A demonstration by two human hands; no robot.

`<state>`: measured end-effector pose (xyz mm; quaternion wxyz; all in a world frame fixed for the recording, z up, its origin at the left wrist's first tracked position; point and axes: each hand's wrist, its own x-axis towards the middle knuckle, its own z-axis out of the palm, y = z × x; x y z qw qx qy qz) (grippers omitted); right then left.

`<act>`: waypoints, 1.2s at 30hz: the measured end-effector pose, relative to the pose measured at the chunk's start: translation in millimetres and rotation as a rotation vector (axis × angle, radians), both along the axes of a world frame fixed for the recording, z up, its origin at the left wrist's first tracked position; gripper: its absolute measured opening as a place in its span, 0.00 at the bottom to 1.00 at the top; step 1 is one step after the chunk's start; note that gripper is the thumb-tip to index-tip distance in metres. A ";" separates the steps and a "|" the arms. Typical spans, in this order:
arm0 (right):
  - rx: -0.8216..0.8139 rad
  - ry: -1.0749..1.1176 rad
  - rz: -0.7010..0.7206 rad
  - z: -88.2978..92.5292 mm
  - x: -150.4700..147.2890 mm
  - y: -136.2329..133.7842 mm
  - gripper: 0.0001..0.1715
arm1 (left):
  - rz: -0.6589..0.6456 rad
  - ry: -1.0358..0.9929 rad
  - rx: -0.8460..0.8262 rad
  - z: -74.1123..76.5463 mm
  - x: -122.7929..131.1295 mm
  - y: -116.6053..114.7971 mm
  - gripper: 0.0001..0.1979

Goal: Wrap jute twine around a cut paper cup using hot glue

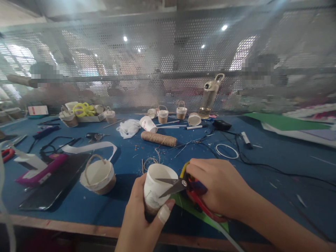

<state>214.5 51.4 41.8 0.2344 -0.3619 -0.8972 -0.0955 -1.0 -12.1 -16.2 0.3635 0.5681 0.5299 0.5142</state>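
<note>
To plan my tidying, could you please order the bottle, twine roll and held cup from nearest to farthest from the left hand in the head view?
1. Cup: in the left hand.
2. Twine roll: ahead, beyond the cup.
3. Bottle: farther back, to the right.

Left hand (143, 210) curled in a rounded grip, thumb (157, 224) apparently wrapped in pale tape (164, 214), right hand (216, 182) clenched sideways, bare right forearm (275, 218) slanting from lower right
</note>
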 end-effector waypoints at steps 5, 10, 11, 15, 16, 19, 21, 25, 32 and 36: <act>0.023 -0.025 0.007 0.4 0.1 1.5 0.09 | 0.001 0.018 0.006 2.4 0.1 -0.9 0.25; 0.050 -0.035 -0.001 -2.1 -0.4 1.1 0.11 | 0.021 0.044 0.022 1.8 0.0 -1.6 0.25; 0.052 -0.035 -0.002 -3.0 -0.3 0.8 0.11 | 0.023 0.048 0.021 1.3 -0.1 -1.6 0.25; 0.028 -0.006 -0.006 -7.2 0.0 -0.5 0.06 | 0.010 0.050 0.019 0.1 0.0 -1.2 0.25; 0.015 0.008 -0.008 -7.8 0.2 -0.5 0.05 | 0.006 0.042 0.017 0.2 0.3 -1.2 0.25; -0.034 0.032 -0.016 -7.3 1.4 0.7 0.07 | 0.020 -0.003 -0.015 1.1 1.5 -1.7 0.27; -0.061 0.028 -0.022 -5.4 2.4 2.0 0.06 | 0.043 -0.022 -0.047 1.5 2.2 -2.0 0.29; -0.107 -0.005 -0.006 -2.5 2.3 2.6 0.08 | 0.079 -0.032 -0.056 0.0 2.6 -1.9 0.30; -0.101 -0.007 0.024 -2.1 2.3 0.1 0.08 | 0.074 -0.083 -0.010 -5.1 3.2 -3.0 0.31; -0.064 -0.017 0.018 -2.5 3.3 1.7 0.10 | 0.062 -0.083 -0.008 -6.2 2.8 -3.3 0.31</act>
